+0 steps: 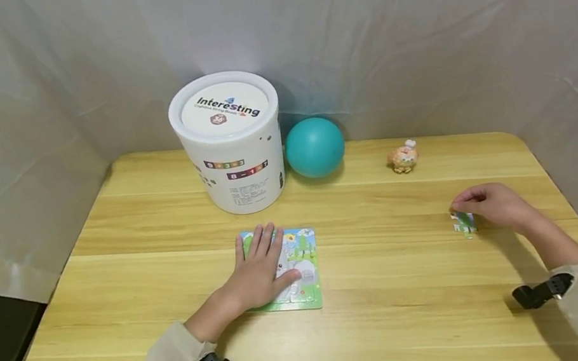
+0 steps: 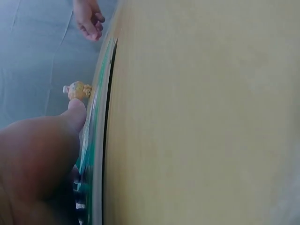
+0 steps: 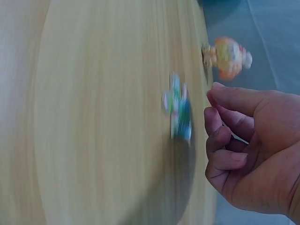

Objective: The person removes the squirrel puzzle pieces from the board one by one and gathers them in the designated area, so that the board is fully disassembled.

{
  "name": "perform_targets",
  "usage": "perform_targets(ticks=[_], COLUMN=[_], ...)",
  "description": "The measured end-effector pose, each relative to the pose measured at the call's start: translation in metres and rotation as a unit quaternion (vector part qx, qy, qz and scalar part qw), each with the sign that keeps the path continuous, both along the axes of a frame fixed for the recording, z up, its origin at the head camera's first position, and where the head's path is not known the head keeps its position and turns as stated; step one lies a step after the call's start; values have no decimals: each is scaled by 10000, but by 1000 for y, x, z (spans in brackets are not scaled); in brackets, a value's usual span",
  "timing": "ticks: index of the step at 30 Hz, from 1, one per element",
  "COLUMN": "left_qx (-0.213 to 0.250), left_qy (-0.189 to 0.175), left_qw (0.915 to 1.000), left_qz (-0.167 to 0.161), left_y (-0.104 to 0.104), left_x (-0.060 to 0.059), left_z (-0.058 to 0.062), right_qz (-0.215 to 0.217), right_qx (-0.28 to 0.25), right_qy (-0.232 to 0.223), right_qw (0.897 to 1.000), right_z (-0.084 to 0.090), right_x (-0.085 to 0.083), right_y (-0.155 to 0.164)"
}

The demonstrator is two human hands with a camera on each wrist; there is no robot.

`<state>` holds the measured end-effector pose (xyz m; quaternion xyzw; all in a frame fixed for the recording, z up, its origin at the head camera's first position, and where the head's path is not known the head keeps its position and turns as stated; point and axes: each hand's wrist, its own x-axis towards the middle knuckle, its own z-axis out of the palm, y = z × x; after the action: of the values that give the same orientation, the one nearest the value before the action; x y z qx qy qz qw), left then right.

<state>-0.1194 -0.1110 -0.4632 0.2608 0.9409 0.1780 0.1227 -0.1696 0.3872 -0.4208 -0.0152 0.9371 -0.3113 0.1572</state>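
Observation:
My left hand (image 1: 264,269) lies flat with straight fingers on a colourful puzzle board (image 1: 306,268) in the middle of the wooden table (image 1: 407,321). In the left wrist view the left hand (image 2: 37,159) presses beside the board's green edge (image 2: 96,140). My right hand (image 1: 490,204) hovers at the right side, just over a small loose puzzle piece (image 1: 463,223). In the right wrist view the piece (image 3: 178,112) is blurred and lies a short gap away from the right hand (image 3: 234,140). That hand's loosely curled fingers (image 3: 220,126) hold nothing.
A white lidded tub (image 1: 230,145) stands at the back centre, with a teal ball (image 1: 314,147) to its right. A small orange toy figure (image 1: 403,157) sits further right, behind my right hand. White cloth walls surround the table.

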Motion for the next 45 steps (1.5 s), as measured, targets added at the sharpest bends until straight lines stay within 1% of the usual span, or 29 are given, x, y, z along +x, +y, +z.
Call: perform_targets(ticks=[3,8,12,16,20,27,31,36,40,42,45], left_qx=[62,111,270,360,339,272,211,181,86,105,-16], left_qy=[-28,81,125,78,89,38,5,-22,-11,-29,-43], left_qw=[10000,9999,9995,9988,9984,9990,9992,9994,9997,9997,9997], left_qz=[54,66,140,308,445,356,349,288,220,212,222], left_y=[0,-3,-12,-24,-34,-37,-36,-37,-38,-38,-37], left_x=[0,1,2,4,3,5,6,6,5,5,5], left_z=[0,2,5,6,6,7,5,-1,-6,-6,-5], right_qz=[159,361,566,788,913,1211,1327,1310,1186,1120,1044], right_qx=[-123,-370,-546,-784,-1066,-1595,-1814,-1819,-1771,-1733,-1662], right_qy=[51,114,279,408,479,527,514,387,216,181,213], right_qw=[9998,9986,9965,9930,9889,9783,9731,9738,9768,9783,9803], right_z=[5,9,12,14,10,2,-2,-11,-17,-19,-21], right_x=[0,-3,-4,-4,-5,-2,0,1,3,3,4], right_y=[-18,-51,-79,-109,-138,-184,-206,-231,-250,-258,-267])
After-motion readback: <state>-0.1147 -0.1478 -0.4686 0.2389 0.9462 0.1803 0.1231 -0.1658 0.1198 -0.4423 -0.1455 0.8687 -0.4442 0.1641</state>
